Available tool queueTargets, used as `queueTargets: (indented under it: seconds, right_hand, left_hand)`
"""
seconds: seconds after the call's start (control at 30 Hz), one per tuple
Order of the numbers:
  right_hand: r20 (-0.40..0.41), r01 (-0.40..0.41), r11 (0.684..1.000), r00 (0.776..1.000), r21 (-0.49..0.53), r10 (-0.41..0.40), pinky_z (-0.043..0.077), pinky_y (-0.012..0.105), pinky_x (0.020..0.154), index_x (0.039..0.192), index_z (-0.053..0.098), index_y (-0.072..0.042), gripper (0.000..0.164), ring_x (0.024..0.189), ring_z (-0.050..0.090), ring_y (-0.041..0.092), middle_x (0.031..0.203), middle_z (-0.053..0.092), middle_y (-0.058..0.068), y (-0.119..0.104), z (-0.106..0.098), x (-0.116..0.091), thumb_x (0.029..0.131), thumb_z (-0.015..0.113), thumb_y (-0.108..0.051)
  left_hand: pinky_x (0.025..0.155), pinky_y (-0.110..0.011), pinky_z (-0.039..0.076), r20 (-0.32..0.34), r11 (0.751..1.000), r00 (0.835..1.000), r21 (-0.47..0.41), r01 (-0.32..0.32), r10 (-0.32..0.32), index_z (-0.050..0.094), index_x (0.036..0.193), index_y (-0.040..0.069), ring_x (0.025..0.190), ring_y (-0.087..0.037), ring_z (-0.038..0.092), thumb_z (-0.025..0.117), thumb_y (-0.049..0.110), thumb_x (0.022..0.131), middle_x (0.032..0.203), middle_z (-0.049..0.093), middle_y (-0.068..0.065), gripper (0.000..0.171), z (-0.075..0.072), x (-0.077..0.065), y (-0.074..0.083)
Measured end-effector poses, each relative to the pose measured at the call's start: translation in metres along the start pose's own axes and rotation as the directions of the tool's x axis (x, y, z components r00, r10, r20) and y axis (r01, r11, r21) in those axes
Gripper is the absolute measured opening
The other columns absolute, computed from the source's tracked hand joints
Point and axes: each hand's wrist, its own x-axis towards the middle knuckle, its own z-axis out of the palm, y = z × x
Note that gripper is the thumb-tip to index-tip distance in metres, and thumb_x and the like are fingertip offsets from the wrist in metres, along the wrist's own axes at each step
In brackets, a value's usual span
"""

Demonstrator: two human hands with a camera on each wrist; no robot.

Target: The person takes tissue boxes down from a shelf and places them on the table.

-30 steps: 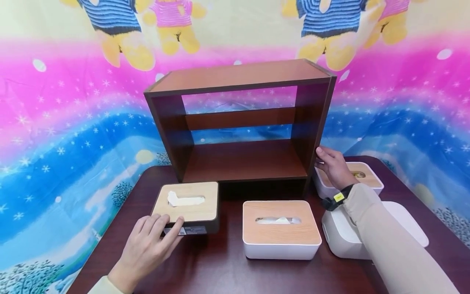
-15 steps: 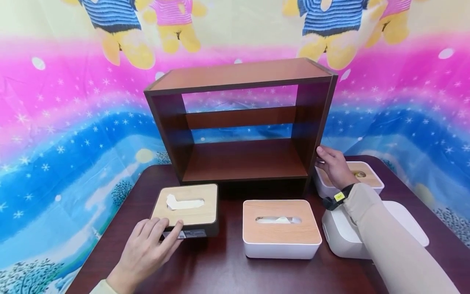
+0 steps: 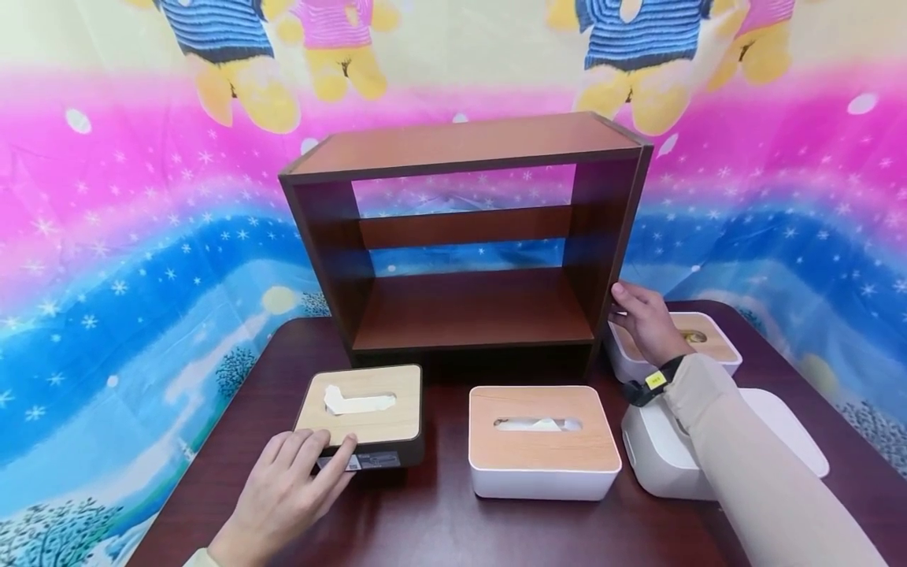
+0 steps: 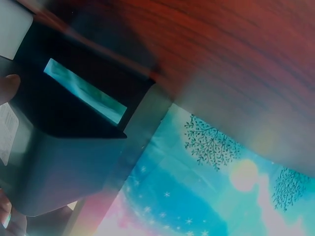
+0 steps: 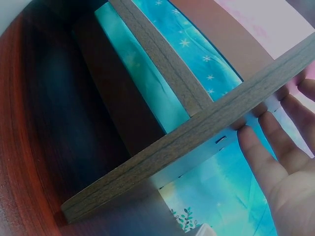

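Note:
In the head view, my left hand (image 3: 283,488) grips the near left corner of a dark tissue box (image 3: 375,429) with a light wood top and a tissue in its slot. The box appears slightly raised and tilted in front of a brown wooden shelf (image 3: 471,307); its underside is hidden. My right hand (image 3: 645,323) touches the shelf's right side. In the right wrist view, the right hand's fingers (image 5: 256,152) are fairly straight, their tips against the outer face of the side panel (image 5: 197,128). Fingertips (image 4: 7,88) hold the box at the left wrist view's edge.
A white tissue box (image 3: 544,441) with a wood top stands right of the dark one. Another wood-topped white box (image 3: 716,346) sits behind my right wrist, and a plain white box (image 3: 772,425) lies partly under the right forearm. A printed cloth (image 3: 142,236) hangs behind the table.
My left hand and the dark tissue box have moved slightly down in the head view, a little away from the shelf. My right hand has stayed against the shelf's side.

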Motion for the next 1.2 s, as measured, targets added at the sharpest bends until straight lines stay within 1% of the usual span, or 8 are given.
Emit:
queueTargets:
  seconds: [0.27,0.53,0.73,0.93,1.1,1.2]
  right_hand:
    - [-0.003,-0.003,1.000,1.000,0.000,0.003,0.046,0.028,0.081,0.126,0.044,0.009,0.038,0.097,0.057,0.020,0.113,0.057,0.011,0.0006,0.0004,-0.0016,0.096,0.040,-0.015]
    - [-0.007,-0.009,1.000,1.000,-0.002,0.009,0.046,0.028,0.080,0.126,0.042,0.010,0.038,0.096,0.057,0.020,0.112,0.058,0.010,0.0008,-0.0005,-0.0018,0.096,0.038,-0.013]
    - [-0.002,-0.012,1.000,1.000,0.004,0.012,0.046,0.027,0.080,0.127,0.043,0.009,0.038,0.096,0.057,0.019,0.113,0.057,0.009,0.0011,-0.0009,-0.0009,0.096,0.038,-0.013]
    - [-0.004,-0.003,1.000,1.000,0.015,0.003,0.046,0.027,0.080,0.125,0.046,0.007,0.037,0.096,0.057,0.019,0.112,0.057,0.009,-0.0006,-0.0002,-0.0007,0.096,0.039,-0.013]
    - [-0.006,0.013,0.997,1.000,0.079,-0.013,0.047,0.027,0.078,0.119,0.054,0.003,0.031,0.091,0.059,0.017,0.105,0.061,0.008,0.0013,0.0003,-0.0009,0.095,0.040,-0.010]
    - [-0.010,0.018,0.996,1.000,0.092,-0.017,0.047,0.027,0.077,0.117,0.057,0.001,0.030,0.090,0.059,0.016,0.103,0.062,0.008,0.0019,0.0002,-0.0011,0.095,0.040,-0.009]
  left_hand:
    - [0.056,-0.042,0.037,0.019,1.000,1.000,-0.017,0.005,-0.005,0.067,0.096,0.006,0.066,-0.032,0.050,0.045,0.026,0.090,0.080,0.055,-0.016,0.030,-0.0008,-0.0037,0.0025]
    - [0.056,-0.042,0.038,0.013,0.999,1.000,-0.044,-0.015,0.016,0.067,0.095,0.005,0.065,-0.031,0.050,0.049,0.024,0.087,0.080,0.055,-0.016,0.027,-0.0012,-0.0023,0.0056]
    - [0.056,-0.042,0.038,0.018,0.999,0.999,-0.043,-0.027,0.028,0.067,0.095,0.005,0.065,-0.031,0.050,0.049,0.025,0.088,0.080,0.055,-0.016,0.027,-0.0019,-0.0026,0.0068]
    - [0.056,-0.041,0.038,0.014,0.998,0.999,-0.042,-0.042,0.042,0.067,0.095,0.005,0.065,-0.031,0.050,0.049,0.024,0.088,0.080,0.055,-0.016,0.027,-0.0007,-0.0051,0.0073]
    - [0.056,-0.042,0.038,0.029,0.998,0.999,-0.056,-0.040,0.042,0.066,0.095,0.005,0.064,-0.031,0.050,0.048,0.022,0.088,0.080,0.055,-0.017,0.026,-0.0003,-0.0083,0.0086]
    - [0.056,-0.042,0.038,0.042,0.997,0.998,-0.062,-0.038,0.041,0.066,0.095,0.005,0.065,-0.032,0.050,0.047,0.022,0.089,0.081,0.055,-0.018,0.026,-0.0002,-0.0095,0.0095]
